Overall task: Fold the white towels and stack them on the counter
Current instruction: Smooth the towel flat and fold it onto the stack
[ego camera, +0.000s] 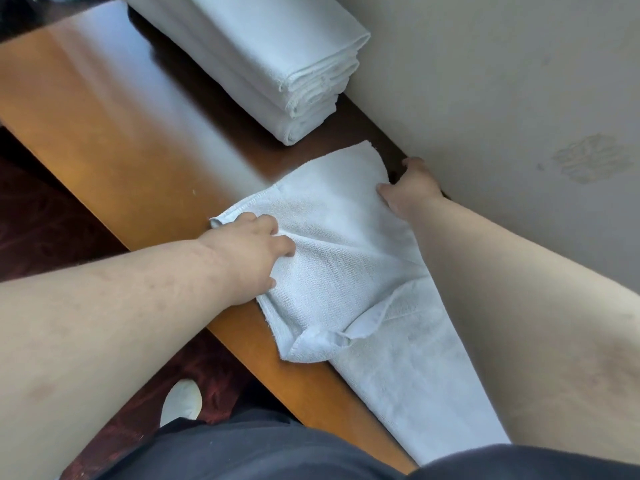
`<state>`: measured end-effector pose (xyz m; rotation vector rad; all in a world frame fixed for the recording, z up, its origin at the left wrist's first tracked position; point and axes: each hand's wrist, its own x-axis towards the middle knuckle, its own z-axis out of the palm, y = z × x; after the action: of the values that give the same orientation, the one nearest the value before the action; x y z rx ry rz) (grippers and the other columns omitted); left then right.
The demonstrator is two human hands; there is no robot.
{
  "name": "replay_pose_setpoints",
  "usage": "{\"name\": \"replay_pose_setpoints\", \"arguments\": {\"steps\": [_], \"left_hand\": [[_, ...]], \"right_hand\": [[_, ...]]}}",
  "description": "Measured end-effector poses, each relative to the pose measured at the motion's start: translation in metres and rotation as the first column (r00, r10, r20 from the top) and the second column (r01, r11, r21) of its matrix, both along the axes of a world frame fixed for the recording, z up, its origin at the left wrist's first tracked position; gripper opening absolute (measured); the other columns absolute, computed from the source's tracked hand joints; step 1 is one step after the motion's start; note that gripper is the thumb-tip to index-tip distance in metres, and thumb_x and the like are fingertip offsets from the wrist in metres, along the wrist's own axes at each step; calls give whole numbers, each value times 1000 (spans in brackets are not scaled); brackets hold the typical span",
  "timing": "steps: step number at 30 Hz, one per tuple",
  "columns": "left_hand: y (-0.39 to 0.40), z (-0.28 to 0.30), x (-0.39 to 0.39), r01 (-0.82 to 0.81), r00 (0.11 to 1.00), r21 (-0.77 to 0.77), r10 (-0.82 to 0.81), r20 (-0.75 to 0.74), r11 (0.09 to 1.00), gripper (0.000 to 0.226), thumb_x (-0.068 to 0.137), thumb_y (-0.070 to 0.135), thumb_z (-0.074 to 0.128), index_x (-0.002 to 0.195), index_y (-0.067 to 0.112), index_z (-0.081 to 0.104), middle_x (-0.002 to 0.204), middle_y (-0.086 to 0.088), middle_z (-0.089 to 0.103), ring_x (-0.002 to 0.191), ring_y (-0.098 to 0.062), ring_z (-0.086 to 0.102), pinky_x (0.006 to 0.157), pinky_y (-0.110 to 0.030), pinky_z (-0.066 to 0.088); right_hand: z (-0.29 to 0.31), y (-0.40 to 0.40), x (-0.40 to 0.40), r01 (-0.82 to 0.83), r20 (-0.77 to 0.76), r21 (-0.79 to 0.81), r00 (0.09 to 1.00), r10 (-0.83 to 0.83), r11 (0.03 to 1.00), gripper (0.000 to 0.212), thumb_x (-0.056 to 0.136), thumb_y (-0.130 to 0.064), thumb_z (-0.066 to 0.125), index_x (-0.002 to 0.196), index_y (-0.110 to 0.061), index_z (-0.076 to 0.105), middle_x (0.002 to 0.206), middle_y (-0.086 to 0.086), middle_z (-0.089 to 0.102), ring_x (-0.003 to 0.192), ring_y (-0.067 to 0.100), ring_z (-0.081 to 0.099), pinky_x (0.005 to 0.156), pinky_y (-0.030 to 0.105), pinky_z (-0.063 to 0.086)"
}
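Several folded towels (277,60) already stacked on the counter (114,140) by the wall — one towel (346,258) half-folded nearby, gripped by left hand (249,251) and right hand (408,188) — more folds left.

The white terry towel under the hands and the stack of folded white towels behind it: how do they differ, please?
The white terry towel lies single, rumpled and half-folded; the stack of folded white towels is layered and neatly squared. Both hands touch the former, none the stack. Both rest on the brown wooden counter.
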<state>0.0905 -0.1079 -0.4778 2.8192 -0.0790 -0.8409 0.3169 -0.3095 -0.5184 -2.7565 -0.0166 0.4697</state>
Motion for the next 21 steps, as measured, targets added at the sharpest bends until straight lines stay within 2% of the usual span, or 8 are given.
{"name": "replay_pose_setpoints", "arguments": {"steps": [2,4,7,10,13,16,18,21], "left_hand": [[0,-1,-1,-1,1000,3,1,-5,1000,61,89,47,62,142,46,33,147,5,27,134,-20,28,102,-41,35],[1,-1,-4,15,1000,18,-15,-21,1000,68,86,48,65,144,45,30,151,4,21,137,-22,25,106,-42,34],[1,0,-10,99,995,94,-95,-41,991,86,79,52,71,149,42,21,156,-1,13,140,-25,23,108,-43,32],[-3,-1,-21,165,983,132,-174,61,977,83,80,55,69,148,38,24,157,-5,15,140,-27,25,112,-42,27],[-15,-4,-32,339,918,114,-355,175,934,62,85,51,63,139,35,37,146,0,32,130,-23,36,107,-38,34],[-32,-7,-36,429,874,114,-444,198,896,39,92,46,52,129,35,46,125,6,46,111,-20,47,90,-35,42],[-39,-6,-34,400,883,103,-413,224,911,24,97,41,46,119,35,53,110,9,49,100,-18,48,79,-33,42],[-44,-9,-32,380,898,78,-387,207,922,32,92,50,50,120,36,54,111,9,50,103,-19,48,79,-35,46]], "right_hand": [[3,0,4,-21,35,16,999,20,1000,51,84,-31,69,132,-19,54,120,6,62,108,28,61,86,26,45],[9,5,-1,-3,131,32,991,-2,999,52,82,-27,67,131,-22,53,127,7,55,116,29,53,92,34,47],[25,13,-35,-177,162,32,972,170,984,52,84,-35,67,133,-24,52,132,5,50,123,27,44,101,41,42],[44,-2,-93,-260,164,96,956,242,961,36,91,-39,61,124,-26,59,113,-4,57,104,16,54,84,31,43],[55,-35,-157,30,97,227,994,-53,974,38,89,-41,62,123,-29,54,110,-6,52,91,9,56,68,25,43],[58,-52,-216,509,-262,407,860,-437,759,60,85,-42,67,137,-33,39,123,-5,49,97,10,58,71,26,48],[53,-50,-240,688,-497,402,719,-487,605,74,84,-40,71,145,-35,30,118,-3,54,100,18,63,86,38,55],[45,-39,-255,823,-726,383,548,-414,419,63,86,-35,73,139,-15,45,119,5,64,96,21,70,77,36,58]]}}
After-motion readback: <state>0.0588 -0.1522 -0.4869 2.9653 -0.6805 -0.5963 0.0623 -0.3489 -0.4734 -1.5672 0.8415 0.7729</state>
